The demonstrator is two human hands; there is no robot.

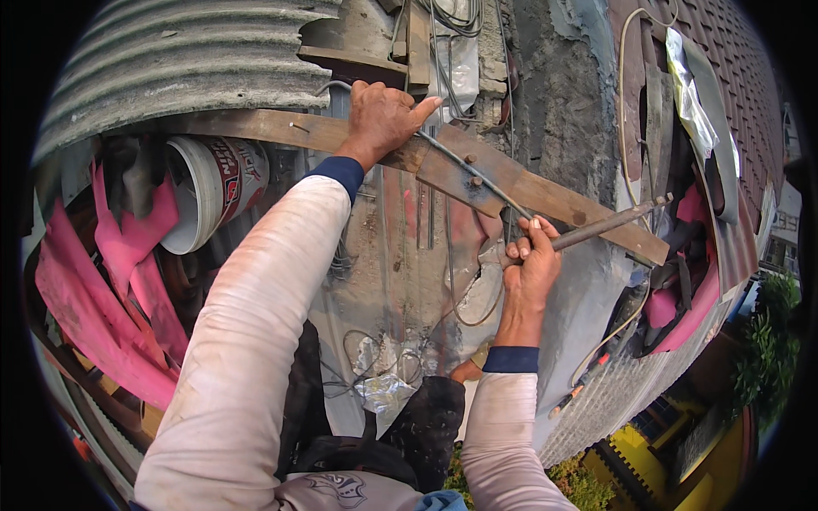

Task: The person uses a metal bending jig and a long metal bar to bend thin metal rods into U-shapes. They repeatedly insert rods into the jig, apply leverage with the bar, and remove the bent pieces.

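Note:
My left hand is closed on a thin metal rod with a bent upper tip, lying diagonally over wooden planks. My right hand pinches the rod's lower end and also holds a thicker, rusty bar that points up to the right. Two bolts stand in the overlapped plank beside the rod, and a nail sticks out farther left.
Corrugated roofing sheet covers the upper left. Pink sheeting and a white bucket lie left. Wires and crumpled foil lie near my legs. A tiled roof rises right; the roof edge drops to yellow structures below.

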